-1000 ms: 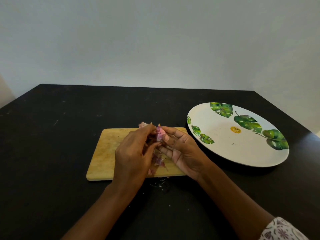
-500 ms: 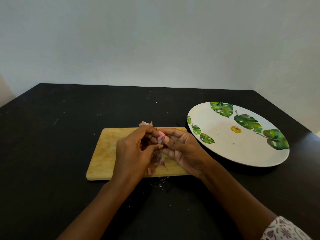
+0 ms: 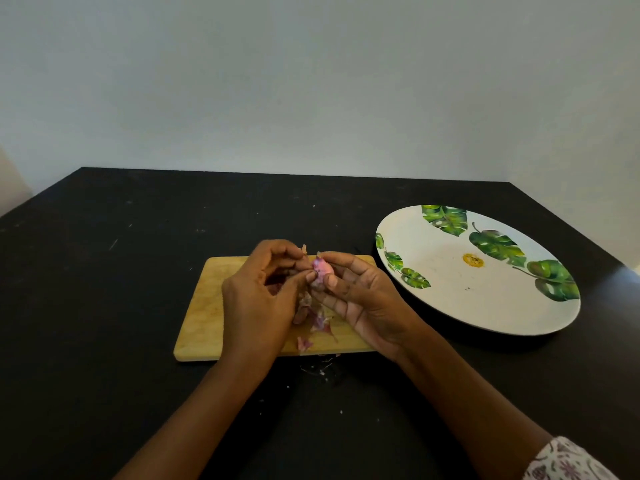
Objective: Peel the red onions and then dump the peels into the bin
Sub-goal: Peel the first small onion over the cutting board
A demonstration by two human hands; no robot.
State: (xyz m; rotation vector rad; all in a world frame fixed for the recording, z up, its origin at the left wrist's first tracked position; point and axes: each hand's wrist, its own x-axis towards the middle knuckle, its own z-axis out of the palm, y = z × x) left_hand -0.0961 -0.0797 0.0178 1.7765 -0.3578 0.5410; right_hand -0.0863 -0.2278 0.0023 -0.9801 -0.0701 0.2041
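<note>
A small pink-purple red onion (image 3: 321, 269) is held above the wooden cutting board (image 3: 207, 306). My right hand (image 3: 360, 299) grips it between thumb and curled fingers. My left hand (image 3: 259, 292) pinches the onion's skin at its left side with thumb and fingertips. Loose purple peels (image 3: 313, 323) lie on the board beneath both hands, partly hidden by them. A bit of peel (image 3: 304, 249) sticks up behind my left fingers. No bin is in view.
A large white plate (image 3: 450, 292) with green leaf prints and a yellow spot sits to the right of the board. Small peel crumbs (image 3: 320, 370) lie on the black table (image 3: 104, 271) just in front of the board. A pale wall stands behind.
The onion has turned a little in my right hand, showing more pink surface. My left fingers have shifted their pinch on the skin. Both hands stay over the board.
</note>
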